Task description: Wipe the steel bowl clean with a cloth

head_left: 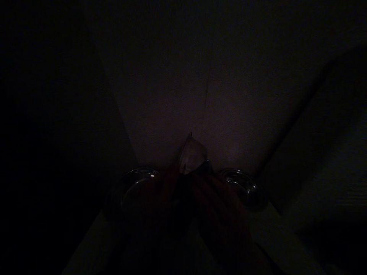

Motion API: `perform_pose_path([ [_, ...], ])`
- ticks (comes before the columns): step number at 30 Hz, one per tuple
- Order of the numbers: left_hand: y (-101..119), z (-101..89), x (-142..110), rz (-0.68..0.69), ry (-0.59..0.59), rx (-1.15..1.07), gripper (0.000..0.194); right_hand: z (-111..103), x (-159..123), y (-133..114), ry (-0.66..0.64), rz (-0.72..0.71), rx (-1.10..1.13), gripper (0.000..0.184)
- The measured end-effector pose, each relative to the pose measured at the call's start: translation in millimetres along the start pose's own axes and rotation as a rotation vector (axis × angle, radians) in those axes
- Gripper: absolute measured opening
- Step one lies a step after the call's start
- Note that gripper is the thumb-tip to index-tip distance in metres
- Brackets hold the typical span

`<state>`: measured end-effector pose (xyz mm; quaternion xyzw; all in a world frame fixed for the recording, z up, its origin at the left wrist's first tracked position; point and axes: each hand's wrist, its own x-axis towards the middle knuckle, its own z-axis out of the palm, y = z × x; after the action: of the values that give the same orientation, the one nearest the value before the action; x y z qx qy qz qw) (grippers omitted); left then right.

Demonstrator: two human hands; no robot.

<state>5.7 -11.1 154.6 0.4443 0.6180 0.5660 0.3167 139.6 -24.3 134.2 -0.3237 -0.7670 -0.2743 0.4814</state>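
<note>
The scene is very dark. My left hand and my right hand meet low in the middle, their fingers together around a small pale pointed object, perhaps a garlic clove or a shell; I cannot make out which. Both hands look closed on it. A shiny round bowl sits just left of the hands. Another shiny bowl sits just right of them.
A pale flat surface stretches ahead of the hands. Dark areas flank it on the left and right, and nothing can be made out in them.
</note>
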Motion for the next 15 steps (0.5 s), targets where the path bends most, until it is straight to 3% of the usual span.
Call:
perform_pose_path([
  [5, -1.7, -2.5, 3.5, 0.077, -0.013, 0.035, 0.034, -2.5, 1.3, 14.0, -0.039, 0.090, -0.035, 0.028],
  [12, 5.5, -0.4, 6.2, 0.007, -0.049, -0.040, 0.043, 3.0, -4.3, 1.0, -0.047, -0.011, -0.063, 0.030],
  [15, 2.8, 2.0, 4.0, 0.027, -0.039, -0.052, 0.040, 2.1, -3.8, 7.5, -0.043, 0.044, -0.056, 0.032],
])
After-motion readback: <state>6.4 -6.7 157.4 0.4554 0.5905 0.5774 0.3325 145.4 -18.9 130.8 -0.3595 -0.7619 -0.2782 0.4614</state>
